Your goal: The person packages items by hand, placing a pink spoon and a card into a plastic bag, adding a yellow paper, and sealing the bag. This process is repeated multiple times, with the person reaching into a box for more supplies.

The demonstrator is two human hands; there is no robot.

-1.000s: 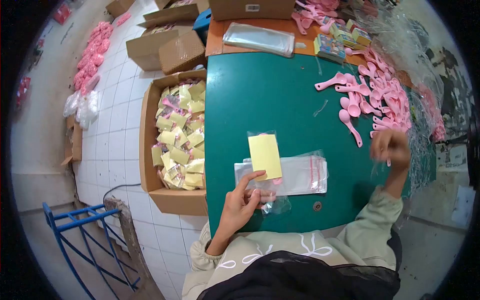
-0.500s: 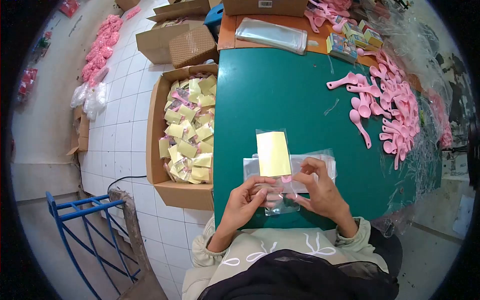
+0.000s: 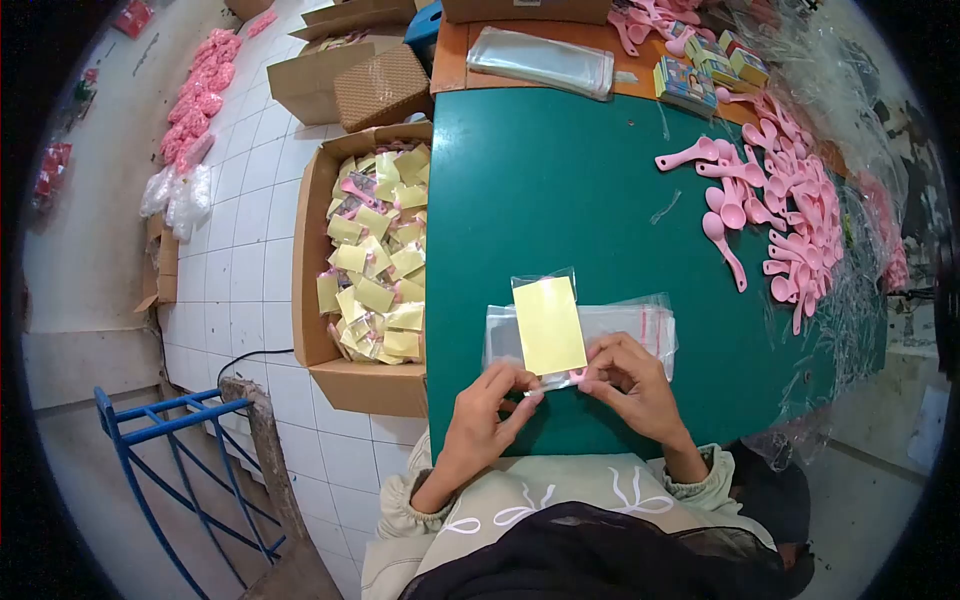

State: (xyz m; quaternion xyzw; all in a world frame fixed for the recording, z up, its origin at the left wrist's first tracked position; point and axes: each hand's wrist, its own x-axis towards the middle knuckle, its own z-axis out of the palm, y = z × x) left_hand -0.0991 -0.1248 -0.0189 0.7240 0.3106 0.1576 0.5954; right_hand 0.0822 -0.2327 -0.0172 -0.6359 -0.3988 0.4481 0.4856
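Observation:
A clear plastic bag [image 3: 545, 272] lies near the table's front edge, with a yellow card [image 3: 549, 325] inside it. A bit of a pink spoon [image 3: 578, 375] shows below the card; the rest is hidden. My left hand [image 3: 490, 415] pinches the bag's near end at its left corner. At the right corner, my right hand [image 3: 637, 395] has thumb and fingers closed on the same end. Beneath the bag is a stack of flat clear bags [image 3: 630, 320].
Loose pink spoons [image 3: 800, 215] are heaped on the right of the green table [image 3: 540, 180]. Left of it stands a cardboard box [image 3: 312, 270] full of bagged yellow cards. Clear sleeves [image 3: 540, 62] and card packs [image 3: 685, 85] sit at the back. A blue metal frame [image 3: 170, 430] stands lower left.
The bag's near end, which hung down long and loose, now looks folded up short between my fingers. Both hands have closed into pinches, and the card has shifted slightly toward me.

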